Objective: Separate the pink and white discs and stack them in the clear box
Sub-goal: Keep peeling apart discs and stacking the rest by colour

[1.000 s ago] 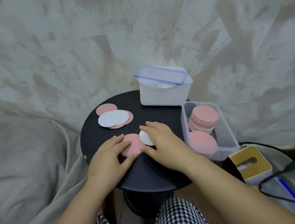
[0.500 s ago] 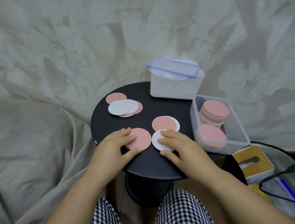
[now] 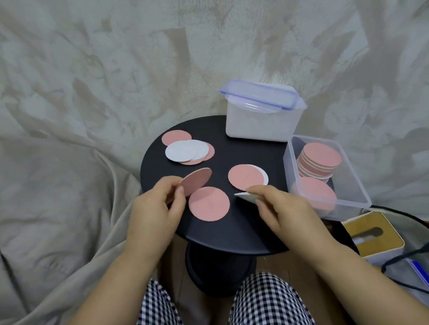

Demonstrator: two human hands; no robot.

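Head view. A round black bench (image 3: 252, 226) carries the loose discs, all thin, flat, matte circles of like size.

The left hand (image 3: 155, 214) pinches a pink disc (image 3: 197, 183) by its near edge between thumb and curled fingers (image 3: 168, 184). This disc is lifted off the bench and tilted, so it reads as a narrow ellipse. The right hand (image 3: 285, 208) pinches a white disc (image 3: 247, 197) with its fingers (image 3: 260, 190) pressed together over the top. That disc is seen almost edge-on, and only a pale sliver of it shows.

Between the hands a second pink disc (image 3: 208, 204) lies flat on the bench. Just beyond the right hand a third pink disc (image 3: 246, 177) lies on another white disc (image 3: 264, 177) and covers all but its right crescent. At the far left of the bench is a small overlapping pile (image 3: 184, 150) with white discs on top and pink edges showing beneath. A lone pink disc (image 3: 175, 137) lies behind it.

The clear box (image 3: 361, 188) stands open at the bench's right edge. It holds a leaning stack of pink discs (image 3: 320, 157) at its far end and a single pink disc (image 3: 315, 195) lying at its near end.

A lidded container (image 3: 261, 122) with a blue-trimmed lid stands at the back of the bench. A pale blanket (image 3: 72, 97) fills the surroundings, checked trousers (image 3: 267, 305) appear below, and a wooden-topped box (image 3: 370, 234) sits at lower right.
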